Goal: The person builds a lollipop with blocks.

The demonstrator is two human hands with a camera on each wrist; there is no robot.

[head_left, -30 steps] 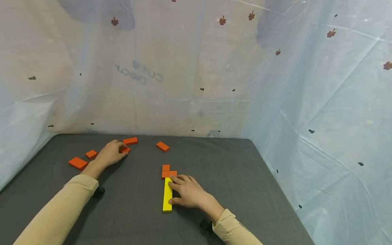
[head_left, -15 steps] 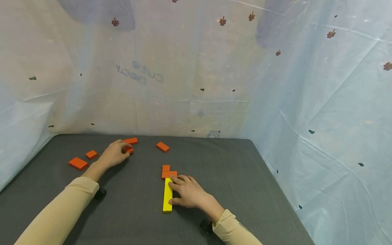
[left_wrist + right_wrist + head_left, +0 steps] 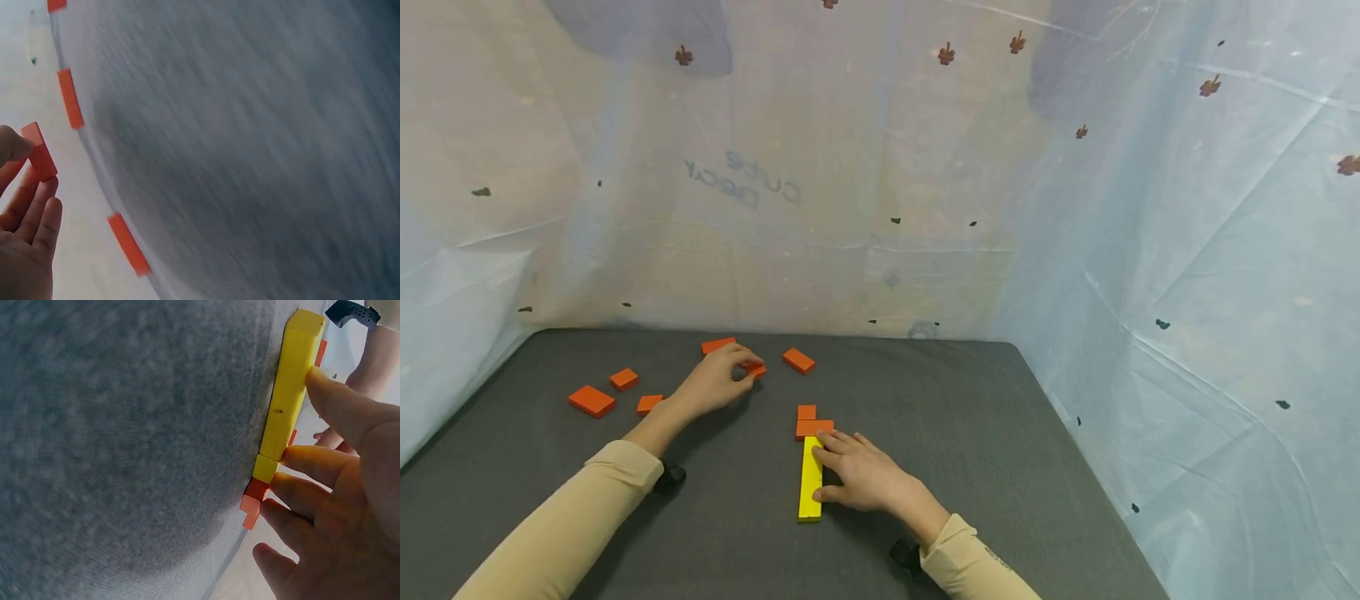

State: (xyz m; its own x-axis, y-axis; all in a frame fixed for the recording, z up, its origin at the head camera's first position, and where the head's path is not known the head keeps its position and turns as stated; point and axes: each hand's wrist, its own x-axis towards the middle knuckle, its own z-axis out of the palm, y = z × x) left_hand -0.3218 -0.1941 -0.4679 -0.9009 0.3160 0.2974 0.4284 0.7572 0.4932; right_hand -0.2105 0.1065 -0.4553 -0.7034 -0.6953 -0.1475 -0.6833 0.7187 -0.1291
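My left hand (image 3: 718,382) pinches a small orange block (image 3: 757,370) between thumb and fingers, over the back left half of the table. In the left wrist view this orange block (image 3: 40,153) shows its narrow side at the fingertips. At the middle lies a row of yellow blocks, a long one (image 3: 290,387) and a short one (image 3: 266,467) end to end. Two orange blocks, one crosswise (image 3: 807,428) and a smaller one (image 3: 807,412), continue the row at its far end. My right hand (image 3: 867,473) rests its thumb and extended fingertips along the row's right side.
Loose orange blocks lie around the left hand: a large one (image 3: 592,401), a small one (image 3: 624,379), another beside the forearm (image 3: 649,404), and one behind the hand (image 3: 717,344). One more block (image 3: 798,360) lies at the back. A plastic sheet (image 3: 880,167) hangs behind the grey table (image 3: 970,450).
The left hand has moved right with the orange block in its fingers, uncovering another orange block beside the forearm. The right hand and the row have stayed in place.
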